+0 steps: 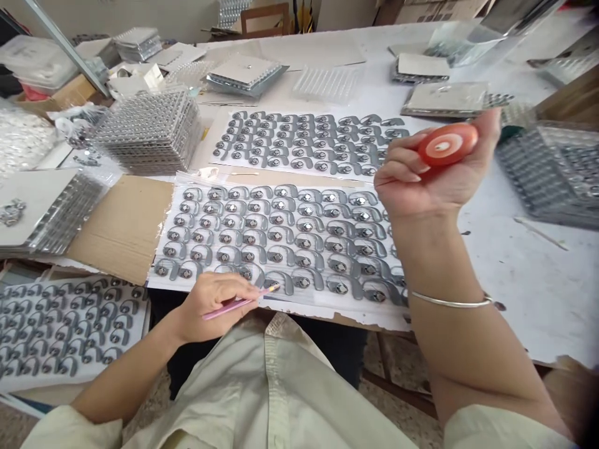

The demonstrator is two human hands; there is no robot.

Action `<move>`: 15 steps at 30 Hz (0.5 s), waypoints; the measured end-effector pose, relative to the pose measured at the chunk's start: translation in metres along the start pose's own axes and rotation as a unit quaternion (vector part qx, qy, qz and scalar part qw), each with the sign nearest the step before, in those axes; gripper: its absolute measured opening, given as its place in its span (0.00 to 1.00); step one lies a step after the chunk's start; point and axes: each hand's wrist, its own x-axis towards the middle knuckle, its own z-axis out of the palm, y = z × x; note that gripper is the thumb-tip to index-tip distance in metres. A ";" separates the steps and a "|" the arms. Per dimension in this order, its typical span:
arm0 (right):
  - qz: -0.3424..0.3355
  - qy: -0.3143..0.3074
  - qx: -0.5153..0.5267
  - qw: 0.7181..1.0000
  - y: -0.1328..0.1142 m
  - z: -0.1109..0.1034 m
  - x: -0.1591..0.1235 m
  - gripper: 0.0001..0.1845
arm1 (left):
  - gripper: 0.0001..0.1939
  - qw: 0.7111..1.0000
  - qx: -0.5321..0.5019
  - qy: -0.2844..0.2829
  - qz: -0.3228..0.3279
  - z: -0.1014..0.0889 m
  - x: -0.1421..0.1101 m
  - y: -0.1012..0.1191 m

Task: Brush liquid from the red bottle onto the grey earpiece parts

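My left hand (pixel 218 302) is closed around a thin pink stick (pixel 225 309). Its pale, pointed tip lies at one of the small curved grey pieces with a shiny round stud, in the row nearest me. These pieces are laid in rows on a white sheet (pixel 238 176) across the table in front of me. Raised over the sheet's right side, my right hand (pixel 425 181) grips an orange-red bottle (pixel 448 144). The bottle's round end faces me, and its other end is hidden. A silver bangle circles my right wrist.
Behind lies a second sheet of similar pieces (pixel 299 142). Stacks of studded trays (pixel 145 128) stand at the left, beside bare cardboard (pixel 124 224). Another filled sheet (pixel 60 330) sits lower left. A grey crate (pixel 552 174) and a thin wooden stick (pixel 540 234) are at the right.
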 end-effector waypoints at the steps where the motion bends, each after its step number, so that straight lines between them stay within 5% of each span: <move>1: -0.003 -0.010 -0.012 1.000 -0.002 -0.002 0.001 0.19 | 0.09 1.000 0.002 0.001 -0.014 0.000 -0.005 0.002; 5: -0.011 -0.062 -0.148 0.987 -0.002 -0.013 0.007 0.22 | 0.10 0.999 0.025 0.008 -0.034 0.001 -0.015 0.008; 8: 0.000 -0.045 -0.177 0.983 -0.001 -0.024 0.008 0.38 | 0.12 0.999 0.029 0.016 -0.029 0.006 -0.016 0.011; 9: -0.006 -0.020 -0.127 0.992 -0.002 -0.029 0.007 0.38 | 0.12 0.999 0.028 0.019 -0.022 0.008 -0.015 0.011; 11: -0.023 0.041 0.077 0.996 -0.005 -0.039 0.004 0.22 | 0.13 0.998 0.040 0.037 0.005 0.011 -0.014 0.010; 13: -0.032 0.086 0.264 0.960 -0.013 -0.044 -0.002 0.33 | 0.12 0.994 0.068 0.075 0.047 0.014 -0.011 0.009; 15: -0.056 0.117 0.254 0.959 -0.021 -0.040 -0.012 0.24 | 0.12 0.986 0.098 0.110 0.076 0.017 -0.008 0.007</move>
